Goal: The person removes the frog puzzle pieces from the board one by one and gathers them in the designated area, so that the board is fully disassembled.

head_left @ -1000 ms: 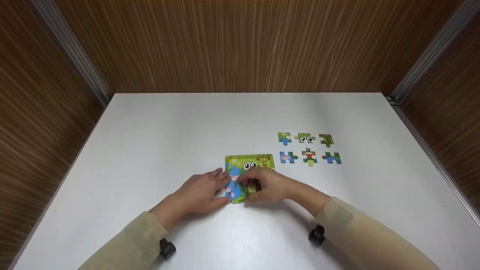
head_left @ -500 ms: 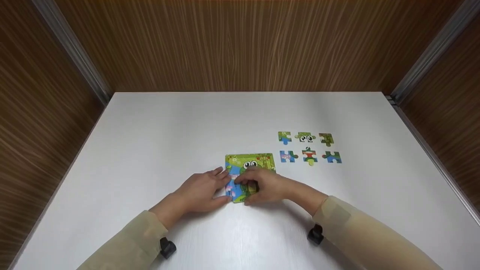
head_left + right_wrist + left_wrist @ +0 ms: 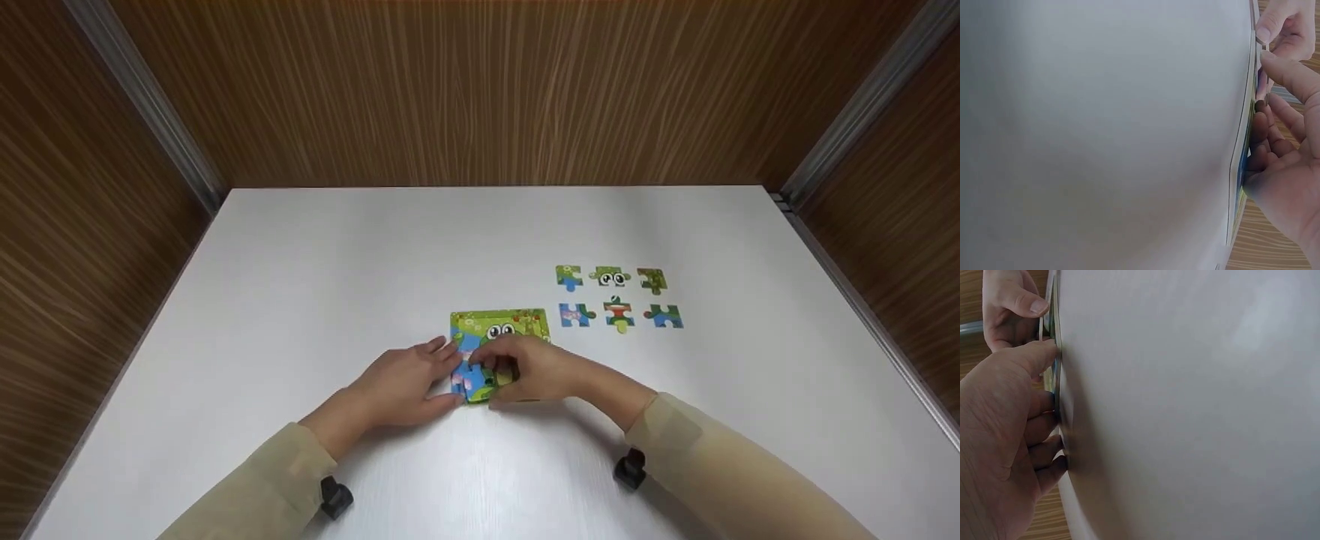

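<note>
A small frog jigsaw board [image 3: 499, 315] lies on the table in the head view, its upper part showing the frog's eyes. My left hand [image 3: 401, 384] rests along its left edge, fingers stretched out, with the thumb at the lower left corner. Over the board, my right hand [image 3: 538, 369] pinches a blue jigsaw piece [image 3: 473, 382] with pink flowers between thumb and fingers. That piece stands slightly proud of the board at the lower left. Edge-on in the left wrist view, a thin piece sits beneath the right thumb [image 3: 1030, 305]. The right hand hides much of the frog.
Several loose jigsaw pieces lie in two rows right of the board, among them one with the frog's eyes [image 3: 611, 277] and one with its red mouth [image 3: 619, 312]. The white table [image 3: 375, 247] meets a wood-grain panel [image 3: 480, 90] at the back.
The blue piece at the lower left of the board has come up slightly under my right hand's fingers. My left hand and the loose pieces have stayed in place.
</note>
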Motion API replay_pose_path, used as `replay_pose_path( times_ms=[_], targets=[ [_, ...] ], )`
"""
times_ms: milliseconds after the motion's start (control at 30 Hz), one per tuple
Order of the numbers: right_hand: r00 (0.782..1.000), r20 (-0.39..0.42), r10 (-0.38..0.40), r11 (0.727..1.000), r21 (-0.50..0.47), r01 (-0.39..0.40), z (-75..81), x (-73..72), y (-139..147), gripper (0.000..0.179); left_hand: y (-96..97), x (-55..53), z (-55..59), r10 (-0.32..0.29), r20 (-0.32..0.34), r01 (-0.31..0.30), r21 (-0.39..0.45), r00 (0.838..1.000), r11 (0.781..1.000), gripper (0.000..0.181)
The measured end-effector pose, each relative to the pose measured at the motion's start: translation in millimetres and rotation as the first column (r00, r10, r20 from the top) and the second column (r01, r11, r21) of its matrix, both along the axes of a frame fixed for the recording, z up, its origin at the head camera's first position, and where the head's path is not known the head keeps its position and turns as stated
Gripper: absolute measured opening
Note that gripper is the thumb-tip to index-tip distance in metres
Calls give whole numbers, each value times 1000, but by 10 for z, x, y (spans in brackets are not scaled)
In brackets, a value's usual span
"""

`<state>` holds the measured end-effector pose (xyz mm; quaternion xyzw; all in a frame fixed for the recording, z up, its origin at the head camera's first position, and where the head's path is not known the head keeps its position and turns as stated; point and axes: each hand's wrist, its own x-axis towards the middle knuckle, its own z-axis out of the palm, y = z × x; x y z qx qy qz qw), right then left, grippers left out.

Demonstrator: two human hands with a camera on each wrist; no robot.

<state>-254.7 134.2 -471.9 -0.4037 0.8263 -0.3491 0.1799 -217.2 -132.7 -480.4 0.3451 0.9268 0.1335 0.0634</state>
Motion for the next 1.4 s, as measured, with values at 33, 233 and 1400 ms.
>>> replay_pose_path(
  times_ms=[33, 233, 1400],
  targets=[
    [1000, 7, -6, 1000, 2, 6, 2, -3, 0, 54, 0, -3, -4, -1, -1, 1, -3, 1000, 1000, 68],
    [998, 43, -54, 998, -25, 55, 61, -20, 28, 54, -13, -18, -17, -4, -3, 4, -18, 1000, 1000, 69],
    [935, -143, -323, 943, 35, 331, 154, -81, 1144, 55, -110, -14, -61, 12, -18, -12, 35, 1000, 999, 68]
  ],
)
